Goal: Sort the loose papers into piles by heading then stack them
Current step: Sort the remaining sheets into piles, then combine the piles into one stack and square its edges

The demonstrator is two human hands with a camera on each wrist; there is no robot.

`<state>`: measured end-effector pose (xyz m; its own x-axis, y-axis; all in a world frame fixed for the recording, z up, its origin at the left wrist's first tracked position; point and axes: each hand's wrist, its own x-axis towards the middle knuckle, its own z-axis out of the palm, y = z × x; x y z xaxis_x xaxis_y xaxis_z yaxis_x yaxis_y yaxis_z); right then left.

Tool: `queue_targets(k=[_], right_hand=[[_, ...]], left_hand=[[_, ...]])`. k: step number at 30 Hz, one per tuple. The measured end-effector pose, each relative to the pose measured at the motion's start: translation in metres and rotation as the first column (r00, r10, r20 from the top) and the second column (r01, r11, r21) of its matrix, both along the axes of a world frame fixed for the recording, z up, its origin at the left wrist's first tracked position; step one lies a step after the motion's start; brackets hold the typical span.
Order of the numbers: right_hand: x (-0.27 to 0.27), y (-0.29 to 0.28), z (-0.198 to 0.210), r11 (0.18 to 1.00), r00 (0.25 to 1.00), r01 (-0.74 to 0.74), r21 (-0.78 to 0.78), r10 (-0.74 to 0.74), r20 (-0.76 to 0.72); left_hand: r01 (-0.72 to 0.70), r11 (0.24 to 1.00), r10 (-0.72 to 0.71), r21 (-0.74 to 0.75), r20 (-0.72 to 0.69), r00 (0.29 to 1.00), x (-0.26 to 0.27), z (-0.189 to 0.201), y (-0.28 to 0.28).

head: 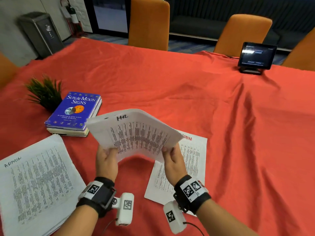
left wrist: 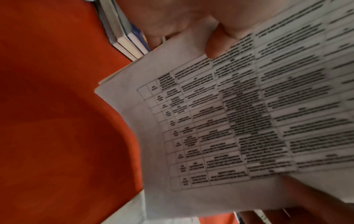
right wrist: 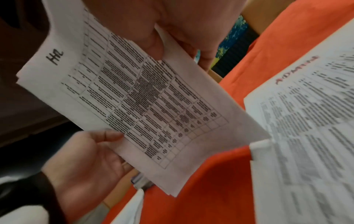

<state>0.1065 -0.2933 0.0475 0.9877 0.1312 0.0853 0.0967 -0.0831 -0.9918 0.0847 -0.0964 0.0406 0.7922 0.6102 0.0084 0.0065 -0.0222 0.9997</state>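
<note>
A sheaf of printed papers headed "HR" is held up above the red tablecloth, bowed upward in the middle. My left hand pinches its near-left edge and my right hand pinches its near-right edge. The left wrist view shows the thumb lying on the HR sheaf; the right wrist view shows the same HR sheaf between both hands. A pile headed "ADMIN" in black lies at the near left. A sheet headed "ADMIN" in red lies flat under my right hand, also the red-headed sheet.
A stack of books topped by a blue "Sun & Moon Signs" book sits left of centre beside a small green plant. A tablet on a stand is at the far right. Orange chairs line the far edge of the red-clothed table.
</note>
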Motion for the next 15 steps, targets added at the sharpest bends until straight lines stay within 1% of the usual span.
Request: queue_targets(k=[3, 5, 7, 8, 9, 10, 11, 12, 13, 14, 15], right_hand=[[-0.001, 0.0, -0.01, 0.992, 0.998, -0.047, -0.115, 0.042, -0.043], [0.003, -0.003, -0.008, 0.987, 0.999, -0.04, -0.154, 0.034, -0.038], [0.011, -0.017, -0.011, 0.969, 0.998, 0.041, -0.242, -0.053, -0.044], [0.016, -0.03, -0.018, 0.943, 0.989, 0.112, -0.314, -0.138, -0.062], [0.021, -0.046, -0.026, 0.897, 0.965, 0.185, -0.401, -0.243, -0.099], [0.024, -0.064, -0.035, 0.828, 0.921, 0.236, -0.508, -0.358, -0.156], [0.025, -0.082, -0.045, 0.751, 0.857, 0.234, -0.618, -0.459, -0.233], [0.023, -0.098, -0.055, 0.679, 0.78, 0.174, -0.713, -0.537, -0.321], [0.018, -0.109, -0.062, 0.618, 0.709, 0.081, -0.782, -0.587, -0.39], [0.013, -0.117, -0.069, 0.565, 0.665, -0.004, -0.825, -0.614, -0.424], [0.008, -0.121, -0.075, 0.525, 0.65, -0.058, -0.849, -0.626, -0.432]], left_hand=[[0.018, 1.0, -0.019, -0.013, -0.068, 0.998, -0.006, -0.015, 0.003], [0.01, 1.0, -0.011, -0.012, -0.069, 0.998, -0.005, -0.018, 0.005], [0.01, 0.999, -0.007, 0.046, -0.069, 0.998, 0.0, -0.015, 0.01], [0.019, 0.996, -0.01, 0.089, -0.098, 0.995, 0.002, -0.014, 0.013], [0.03, 0.991, -0.01, 0.131, -0.151, 0.989, 0.004, -0.015, 0.018], [0.033, 0.985, 0.007, 0.169, -0.234, 0.972, 0.005, -0.016, 0.024], [0.037, 0.979, 0.031, 0.199, -0.33, 0.943, 0.006, -0.021, 0.031], [0.054, 0.975, 0.045, 0.217, -0.427, 0.903, 0.005, -0.027, 0.039], [0.082, 0.971, 0.045, 0.226, -0.502, 0.863, 0.003, -0.033, 0.046], [0.12, 0.965, 0.034, 0.234, -0.563, 0.826, 0.0, -0.04, 0.052], [0.164, 0.956, 0.021, 0.244, -0.612, 0.791, -0.004, -0.046, 0.056]])
